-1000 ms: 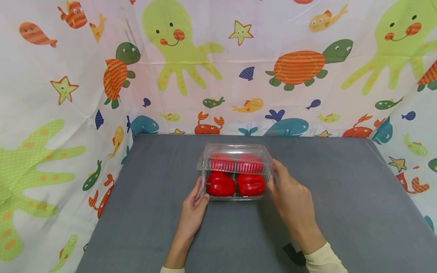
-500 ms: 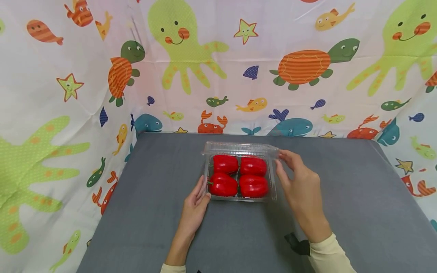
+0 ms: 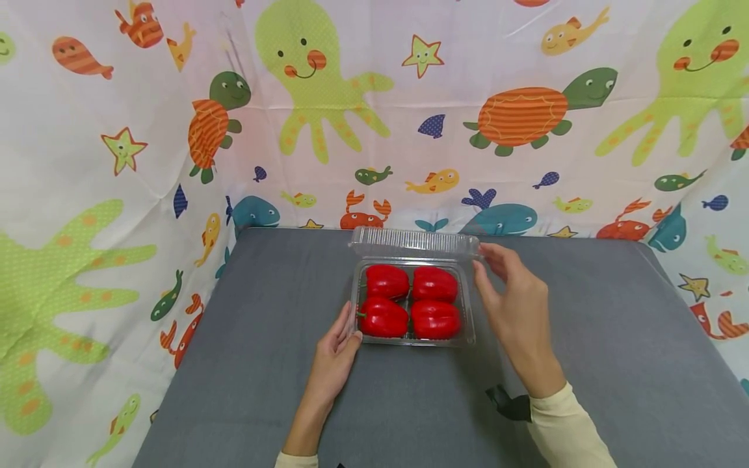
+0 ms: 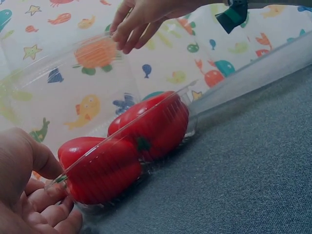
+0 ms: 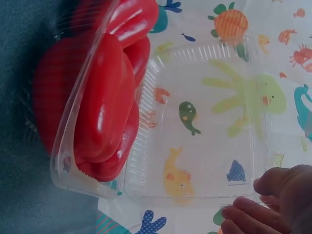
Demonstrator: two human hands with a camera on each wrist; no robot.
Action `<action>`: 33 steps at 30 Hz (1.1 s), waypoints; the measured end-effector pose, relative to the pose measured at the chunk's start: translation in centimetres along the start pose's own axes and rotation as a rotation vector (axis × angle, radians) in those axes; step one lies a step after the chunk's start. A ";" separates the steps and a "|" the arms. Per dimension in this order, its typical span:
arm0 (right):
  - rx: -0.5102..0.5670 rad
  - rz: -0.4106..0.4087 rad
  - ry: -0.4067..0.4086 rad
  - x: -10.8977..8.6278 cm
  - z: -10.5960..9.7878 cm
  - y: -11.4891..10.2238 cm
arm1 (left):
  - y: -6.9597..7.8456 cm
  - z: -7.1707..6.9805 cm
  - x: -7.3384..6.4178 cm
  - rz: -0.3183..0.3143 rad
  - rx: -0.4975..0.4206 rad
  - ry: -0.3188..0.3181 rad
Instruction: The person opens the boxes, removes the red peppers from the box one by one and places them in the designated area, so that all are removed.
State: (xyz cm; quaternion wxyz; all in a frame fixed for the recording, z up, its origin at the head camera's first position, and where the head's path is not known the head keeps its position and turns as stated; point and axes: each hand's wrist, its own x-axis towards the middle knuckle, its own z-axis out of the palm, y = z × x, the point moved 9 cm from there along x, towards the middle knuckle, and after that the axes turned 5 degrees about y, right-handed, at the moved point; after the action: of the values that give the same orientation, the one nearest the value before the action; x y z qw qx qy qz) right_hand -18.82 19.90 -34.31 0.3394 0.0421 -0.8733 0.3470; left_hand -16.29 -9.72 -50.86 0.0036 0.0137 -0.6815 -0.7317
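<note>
A clear plastic clamshell container (image 3: 415, 342) stands on the table with several red bell peppers (image 3: 383, 318) in two rows inside it. My left hand (image 3: 335, 364) grips its near left corner, thumb at the rim and fingers beside and below in the left wrist view. The ribbed, see-through lid (image 3: 415, 242) is swung up at the back, standing well off the peppers. Its right edge is pinched by my right hand (image 3: 517, 312); in the right wrist view the thumb and fingers (image 5: 253, 214) meet at the lid's outer corner.
Grey cloth covers the table (image 3: 281, 292). A white curtain (image 3: 386, 71) printed with sea animals hangs behind and along both sides, close behind the raised lid. A dark strap (image 3: 508, 404) sticks out at the right wrist.
The lid has swung up and back from over the rear peppers, uncovering them. My right hand has moved slightly right and up with it, while the left hand has stayed at the container's corner.
</note>
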 end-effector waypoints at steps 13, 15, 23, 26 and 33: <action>0.116 0.059 0.016 1.0 1.1 1.4 | -0.1 0.0 0.0 0.012 -0.020 -0.030; 0.117 0.070 0.007 1.1 1.4 1.6 | -0.1 0.0 0.0 0.013 -0.012 -0.027; 0.175 0.097 -0.039 1.4 2.4 1.8 | -0.2 0.0 0.1 0.008 0.001 -0.029; 0.182 0.113 -0.058 1.5 2.8 2.1 | -0.3 0.1 0.1 -0.006 0.003 -0.027; 0.189 0.163 -0.136 1.6 4.1 3.1 | -0.2 0.0 0.1 -0.006 0.000 -0.030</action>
State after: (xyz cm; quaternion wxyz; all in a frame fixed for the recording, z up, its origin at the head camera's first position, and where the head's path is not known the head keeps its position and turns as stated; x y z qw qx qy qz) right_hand -23.29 19.86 -37.27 0.2447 0.0261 -0.8582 0.4505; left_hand -16.38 -9.73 -51.11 -0.0088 0.0051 -0.6816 -0.7317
